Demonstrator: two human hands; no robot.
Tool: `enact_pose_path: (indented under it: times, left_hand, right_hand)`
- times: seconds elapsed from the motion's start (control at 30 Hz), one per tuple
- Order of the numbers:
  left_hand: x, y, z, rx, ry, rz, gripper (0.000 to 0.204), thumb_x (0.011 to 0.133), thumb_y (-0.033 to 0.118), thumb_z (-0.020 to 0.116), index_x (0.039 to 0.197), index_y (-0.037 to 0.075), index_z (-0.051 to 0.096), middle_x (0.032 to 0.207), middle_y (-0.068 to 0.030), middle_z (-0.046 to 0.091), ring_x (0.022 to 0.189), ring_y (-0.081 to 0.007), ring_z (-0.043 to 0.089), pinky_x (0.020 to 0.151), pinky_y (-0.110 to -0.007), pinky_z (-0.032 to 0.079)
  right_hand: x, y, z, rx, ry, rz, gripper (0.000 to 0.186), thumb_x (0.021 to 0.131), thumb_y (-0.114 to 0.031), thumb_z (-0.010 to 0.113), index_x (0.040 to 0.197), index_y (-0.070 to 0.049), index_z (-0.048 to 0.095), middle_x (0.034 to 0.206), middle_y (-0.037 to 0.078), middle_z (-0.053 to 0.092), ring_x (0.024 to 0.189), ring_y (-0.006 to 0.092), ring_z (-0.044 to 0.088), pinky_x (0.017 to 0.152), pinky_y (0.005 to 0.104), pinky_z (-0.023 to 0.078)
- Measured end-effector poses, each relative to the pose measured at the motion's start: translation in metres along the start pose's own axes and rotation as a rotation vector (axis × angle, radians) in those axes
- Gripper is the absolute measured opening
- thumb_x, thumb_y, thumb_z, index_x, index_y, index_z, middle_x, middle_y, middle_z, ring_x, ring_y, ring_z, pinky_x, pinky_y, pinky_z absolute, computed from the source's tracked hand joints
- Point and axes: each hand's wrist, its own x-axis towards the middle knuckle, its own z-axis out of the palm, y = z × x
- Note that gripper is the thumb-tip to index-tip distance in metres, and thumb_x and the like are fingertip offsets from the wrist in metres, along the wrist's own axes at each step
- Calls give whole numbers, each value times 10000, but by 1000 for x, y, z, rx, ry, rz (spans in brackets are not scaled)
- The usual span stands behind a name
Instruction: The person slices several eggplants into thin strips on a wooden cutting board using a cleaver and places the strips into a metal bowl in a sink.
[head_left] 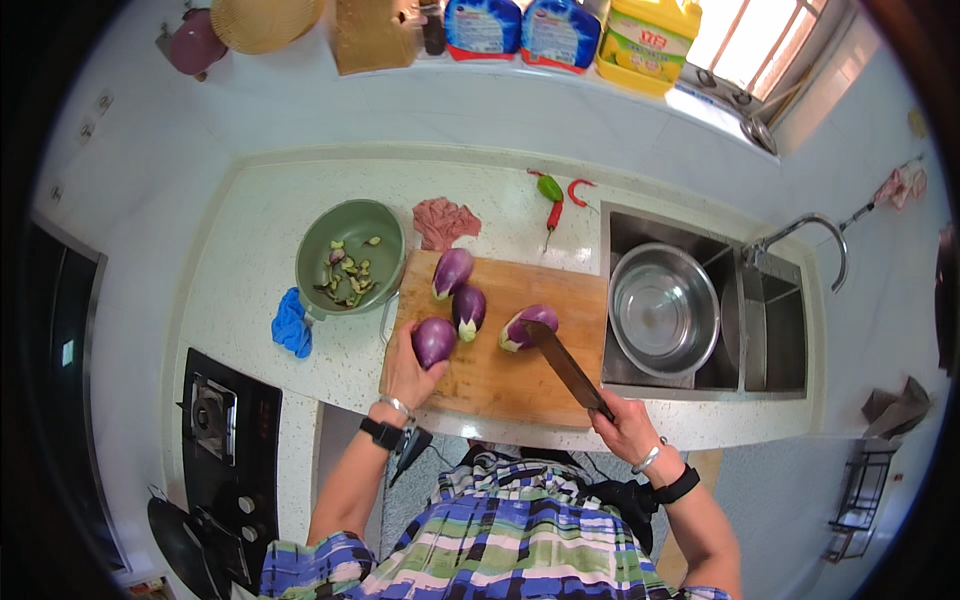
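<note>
Glossy, round purple eggplant [434, 342] sits at the left side of a smooth wooden cutting board [490, 385] — left hand [406, 368] curled round it. Right hand [628, 428] grips a dark, flat-bladed knife [570, 372], its tip at a plump purple-and-cream eggplant [518, 332]. Farther out: round green bowl [318, 240] of curly scraps at left — shiny round steel basin [690, 340] at right.

Looks down from the wearer's head, through the left of two fisheye lenses. Faces the counter [250, 225] and the wall [470, 120] beyond, near above the cutting board [485, 385], with the plaid shirt [490, 545] along the lower edge.
</note>
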Motion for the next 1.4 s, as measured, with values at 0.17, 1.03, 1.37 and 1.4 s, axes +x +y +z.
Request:
enact_pose_path:
  times: [0.17, 1.03, 1.37, 1.4]
  left_hand:
    - [-39, 14, 5, -96, -104, 167, 810, 619, 131, 751, 1291, -14, 323, 1102, -242, 527, 989, -396, 531, 861, -416, 437]
    - [-40, 38, 36, 210, -407, 41, 704, 651, 183, 645, 1202, -105, 314, 1030, -292, 451, 929, -439, 487, 805, -451, 435]
    - [-39, 35, 37, 205, -428, -5, 700, 671, 185, 655, 1206, -111, 312, 1051, -291, 455, 967, -432, 471, 825, -440, 430]
    - [-40, 33, 37, 186, -438, -19, 691, 676, 187, 655, 1202, -107, 317, 1053, -291, 454, 965, -433, 470, 827, -440, 428]
  right_hand:
    - [5, -13, 8, -1, -126, 12, 280, 797, -77, 549, 1068, -9, 548, 718, 233, 575, 681, 407, 571, 575, 418, 450]
    - [53, -4, 45, -146, -365, -2, 169, 819, -119, 523, 962, -32, 543, 672, 242, 579, 671, 426, 575, 595, 511, 443]
    - [88, 8, 87, -262, -402, -33, 142, 799, -129, 530, 901, -34, 553, 678, 230, 584, 664, 421, 570, 594, 491, 449]
    - [84, 8, 93, -346, -384, -36, 134, 790, -124, 532, 894, -40, 551, 667, 225, 585, 652, 412, 576, 578, 487, 453]
